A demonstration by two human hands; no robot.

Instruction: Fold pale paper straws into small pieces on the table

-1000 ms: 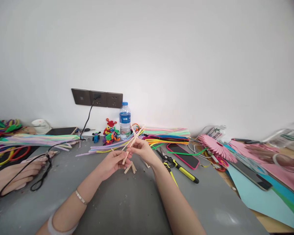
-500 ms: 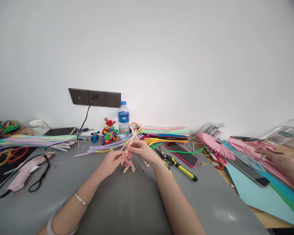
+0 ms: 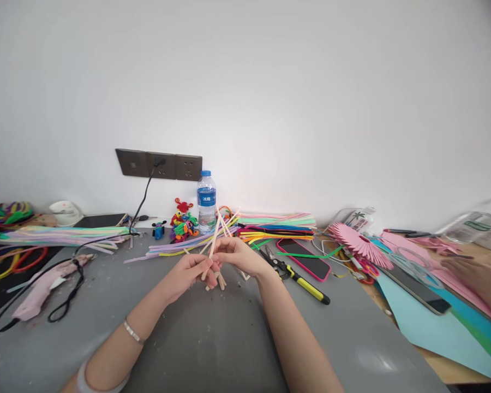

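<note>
Several pale wooden sticks (image 3: pixel 215 233), crossing near their tops, stand up between my two hands above the grey table. My left hand (image 3: pixel 189 274) is closed, its thumb and fingers pinching the lower part of a stick. From the other side, the fingertips of my right hand (image 3: pixel 239 256) close on the same stick, just above the left thumb. More stick ends (image 3: pixel 221 281) show below the fingers, near the tabletop. How the sticks meet is partly hidden by my hands.
Yellow-handled pliers (image 3: pixel 303 281) and a pink-edged phone (image 3: pixel 306 258) lie to the right. Behind are bundled pipe cleaners (image 3: pixel 276 233) and a water bottle (image 3: pixel 207 202). A corded pink glue gun (image 3: pixel 41 292) lies left. Another person's hand (image 3: pixel 472 275) rests over pink paper at far right.
The stick between my fingers has tipped more upright. My hands stay nearly in place. The other person's hand at the right has shifted.
</note>
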